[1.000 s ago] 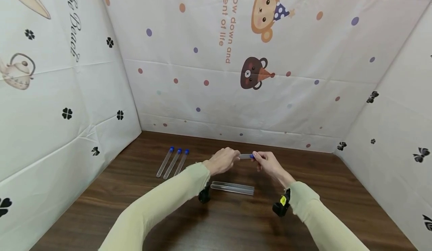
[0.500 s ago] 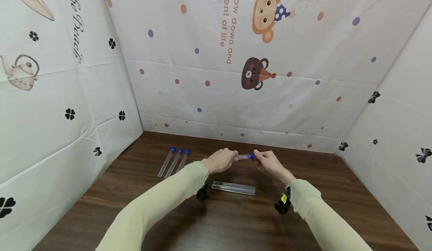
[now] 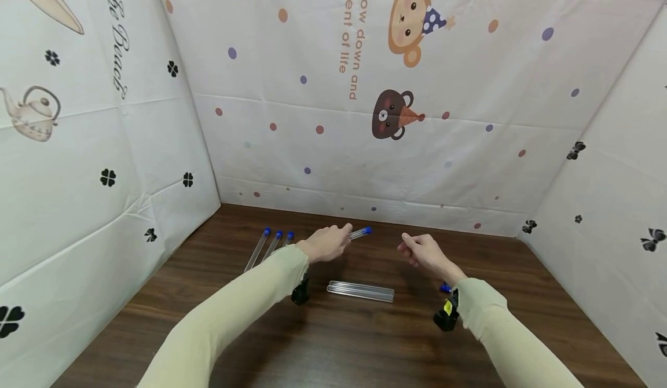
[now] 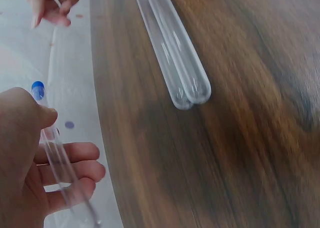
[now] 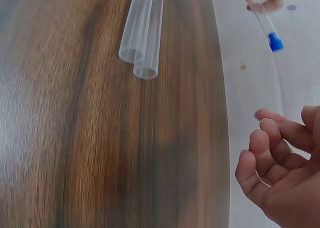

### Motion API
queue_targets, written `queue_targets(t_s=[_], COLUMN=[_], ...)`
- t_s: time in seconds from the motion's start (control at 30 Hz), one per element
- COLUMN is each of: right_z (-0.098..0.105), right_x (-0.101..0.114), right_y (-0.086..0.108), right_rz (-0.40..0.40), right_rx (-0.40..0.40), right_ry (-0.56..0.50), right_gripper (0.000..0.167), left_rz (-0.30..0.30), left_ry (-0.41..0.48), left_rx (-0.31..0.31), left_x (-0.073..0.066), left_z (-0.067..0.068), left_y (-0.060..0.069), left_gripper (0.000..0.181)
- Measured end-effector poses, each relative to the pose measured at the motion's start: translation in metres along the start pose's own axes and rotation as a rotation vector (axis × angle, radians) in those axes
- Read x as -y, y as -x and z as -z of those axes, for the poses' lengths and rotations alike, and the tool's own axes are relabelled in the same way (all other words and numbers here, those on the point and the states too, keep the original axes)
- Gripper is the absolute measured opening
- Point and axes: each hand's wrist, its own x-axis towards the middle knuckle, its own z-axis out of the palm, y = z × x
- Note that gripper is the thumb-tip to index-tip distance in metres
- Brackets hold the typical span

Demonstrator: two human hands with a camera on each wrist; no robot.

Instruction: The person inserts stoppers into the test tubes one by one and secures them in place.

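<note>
My left hand (image 3: 327,243) pinches a clear test tube (image 3: 359,233) above the table, with its blue cap pointing right. In the left wrist view, the thumb presses on the tube (image 4: 56,148) near the capped end, and the other fingers lie behind it. My right hand (image 3: 424,255) is apart from the tube, fingers loosely curled with nothing between them. Two clear test tubes (image 3: 361,291) without caps lie side by side between the hands. Their open mouths (image 5: 146,72) face right.
Three blue-capped test tubes (image 3: 257,250) lie at the left, partly behind my left sleeve. Something small and blue (image 3: 445,288), likely caps, shows beside the right wrist, mostly hidden. Patterned white cloth walls (image 3: 312,150) stand behind and beside the brown table (image 3: 375,347).
My right hand has let go of the tube's blue cap and drawn off slightly right. My left hand has moved left with the capped tube, whose cap end now tilts upward in view.
</note>
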Motion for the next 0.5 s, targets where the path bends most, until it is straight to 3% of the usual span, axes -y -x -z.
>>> queue_targets(t_s=[0.2,0.5], right_z=[0.007,0.012], right_x=[-0.008,-0.015], right_y=[0.003,0.005], right_rz=[-0.009,-0.016], right_rx=[-0.006,-0.031], right_ry=[0.005,0.055], right_gripper=[0.055,0.055], left_rz=[0.042,0.143], left_ry=[-0.044,-0.100], left_rx=[0.011,0.041], left_x=[0.014,0.025], left_z=[0.001,0.009], left_y=[0.003,0.009], left_gripper=[0.011,0.019])
